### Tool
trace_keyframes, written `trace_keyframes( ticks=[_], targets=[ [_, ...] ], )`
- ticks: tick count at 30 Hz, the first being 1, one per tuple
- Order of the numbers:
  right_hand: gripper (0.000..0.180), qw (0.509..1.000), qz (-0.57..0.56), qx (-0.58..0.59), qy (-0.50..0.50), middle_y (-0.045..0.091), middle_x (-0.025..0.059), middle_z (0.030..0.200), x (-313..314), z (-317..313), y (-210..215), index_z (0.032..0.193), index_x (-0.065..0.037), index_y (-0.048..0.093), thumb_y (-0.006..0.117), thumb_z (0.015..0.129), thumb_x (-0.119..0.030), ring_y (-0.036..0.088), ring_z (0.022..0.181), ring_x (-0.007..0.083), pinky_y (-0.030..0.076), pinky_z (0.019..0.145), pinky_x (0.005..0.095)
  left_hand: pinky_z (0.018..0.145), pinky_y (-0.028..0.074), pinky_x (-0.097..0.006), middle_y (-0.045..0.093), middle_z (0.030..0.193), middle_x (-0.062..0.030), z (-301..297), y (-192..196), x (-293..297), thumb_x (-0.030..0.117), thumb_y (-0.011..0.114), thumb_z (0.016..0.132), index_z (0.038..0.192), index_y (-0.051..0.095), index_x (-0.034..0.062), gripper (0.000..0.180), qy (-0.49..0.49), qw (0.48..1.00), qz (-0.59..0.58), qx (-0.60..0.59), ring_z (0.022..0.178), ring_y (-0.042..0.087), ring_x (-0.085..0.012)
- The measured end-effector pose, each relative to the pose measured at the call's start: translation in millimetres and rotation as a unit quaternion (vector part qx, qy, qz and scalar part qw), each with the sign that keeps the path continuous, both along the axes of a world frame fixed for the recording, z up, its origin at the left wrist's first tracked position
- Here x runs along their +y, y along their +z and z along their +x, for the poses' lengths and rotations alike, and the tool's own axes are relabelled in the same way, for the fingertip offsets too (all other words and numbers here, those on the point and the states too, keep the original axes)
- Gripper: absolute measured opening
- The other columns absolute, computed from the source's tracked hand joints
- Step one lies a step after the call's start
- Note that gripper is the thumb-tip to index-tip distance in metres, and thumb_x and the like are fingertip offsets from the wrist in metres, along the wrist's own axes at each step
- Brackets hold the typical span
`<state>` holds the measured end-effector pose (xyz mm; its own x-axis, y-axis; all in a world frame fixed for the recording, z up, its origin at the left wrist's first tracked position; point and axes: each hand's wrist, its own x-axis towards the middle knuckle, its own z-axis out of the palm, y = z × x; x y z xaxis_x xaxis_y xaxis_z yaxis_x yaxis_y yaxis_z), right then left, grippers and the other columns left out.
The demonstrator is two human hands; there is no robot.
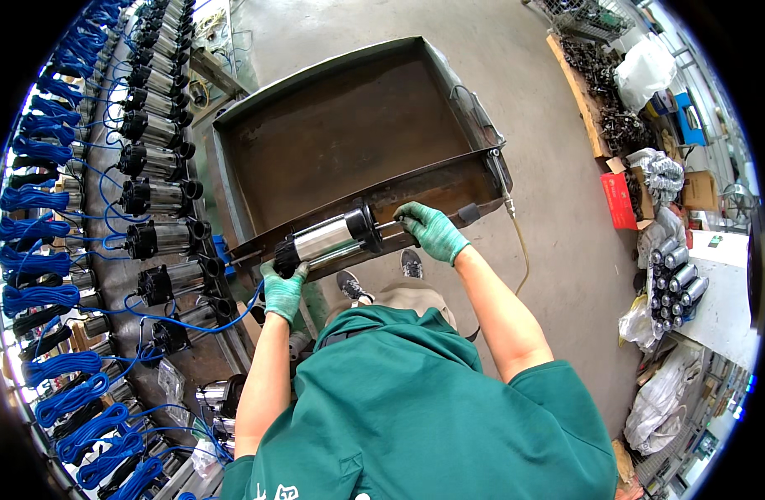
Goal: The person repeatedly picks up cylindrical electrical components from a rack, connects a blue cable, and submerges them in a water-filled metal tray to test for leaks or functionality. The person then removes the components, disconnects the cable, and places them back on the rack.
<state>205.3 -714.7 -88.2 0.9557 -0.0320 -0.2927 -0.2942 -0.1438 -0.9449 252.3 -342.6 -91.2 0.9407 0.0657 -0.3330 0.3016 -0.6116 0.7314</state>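
Probably heavy and slick, the silver-and-black metal cylinder (322, 241) suits end grips, green-gloved left hand (282, 293) clasping its left end, green-gloved right hand (435, 234) pinching a thin metal rod (389, 225).

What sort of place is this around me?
Likely a workshop or small factory floor: there's a long row of black-and-silver cylinders, bundled blue cables beside them, and a large rust-brown metal tray.
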Motion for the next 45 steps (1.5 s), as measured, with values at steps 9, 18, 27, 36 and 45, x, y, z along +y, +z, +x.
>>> trace_keyframes(
  ticks=[9, 18, 27, 36, 45],
  targets=[
    [0.038, 0.969, -0.243, 0.009, 0.046, 0.076, 0.0201, 0.113, -7, 20, -43, 0.126, -0.004, 0.067, 0.053, 0.11, -0.035, 0.073, 0.104, 0.04, 0.057, 0.088, 0.0492, 0.095, 0.053, -0.036, 0.067, 0.117, -0.014, 5, 1, -4, 0.022, 0.093, 0.085, 0.135, 0.046, -0.0012, 0.072, -0.008, 1.0, 0.012, -0.007, 0.103, 0.064, -0.0219],
    [0.037, 0.971, -0.229, 0.068, 0.018, 0.074, 0.024, 0.1, 3, 26, -41, 0.129, -0.006, 0.06, 0.051, 0.111, -0.037, 0.072, 0.093, 0.0425, 0.057, 0.077, 0.0512, 0.099, 0.052, -0.04, 0.067, 0.122, -0.0178, 4, 6, -3, 0.035, 0.091, 0.087, 0.137, 0.048, -0.0012, 0.075, -0.02, 1.0, 0.018, 0.004, 0.111, 0.063, -0.0264],
    [0.04, 0.93, 0.292, 0.222, 0.011, 0.068, 0.0096, 0.087, -21, 17, -3, 0.122, -0.001, 0.061, 0.062, 0.109, -0.039, 0.071, 0.068, 0.0192, 0.054, 0.054, 0.0316, 0.103, 0.051, -0.039, 0.067, 0.126, -0.018, 0, 10, -1, 0.034, 0.09, 0.088, 0.14, 0.048, -0.0022, 0.076, -0.013, 1.0, 0.004, 0.016, 0.114, 0.063, -0.0269],
    [0.043, 0.965, 0.077, 0.249, -0.015, 0.053, -0.0011, 0.065, -6, 28, -17, 0.111, -0.005, 0.07, 0.056, 0.111, -0.046, 0.045, 0.047, 0.0105, 0.04, 0.045, 0.029, 0.101, 0.051, -0.039, 0.067, 0.123, -0.0169, 1, 10, -3, 0.033, 0.091, 0.088, 0.138, 0.048, -0.002, 0.074, -0.02, 1.0, 0.01, 0.007, 0.111, 0.064, -0.026],
    [0.05, 0.936, 0.263, 0.211, -0.099, 0.049, -0.0029, 0.061, 5, 17, -10, 0.119, -0.007, 0.068, 0.057, 0.109, -0.055, 0.042, 0.043, 0.0085, 0.031, 0.039, 0.0245, 0.098, 0.052, -0.038, 0.067, 0.121, -0.0162, 1, 13, -6, 0.025, 0.09, 0.088, 0.138, 0.044, -0.0015, 0.073, -0.011, 1.0, 0.01, 0.014, 0.107, 0.064, -0.0252]
  ],
)
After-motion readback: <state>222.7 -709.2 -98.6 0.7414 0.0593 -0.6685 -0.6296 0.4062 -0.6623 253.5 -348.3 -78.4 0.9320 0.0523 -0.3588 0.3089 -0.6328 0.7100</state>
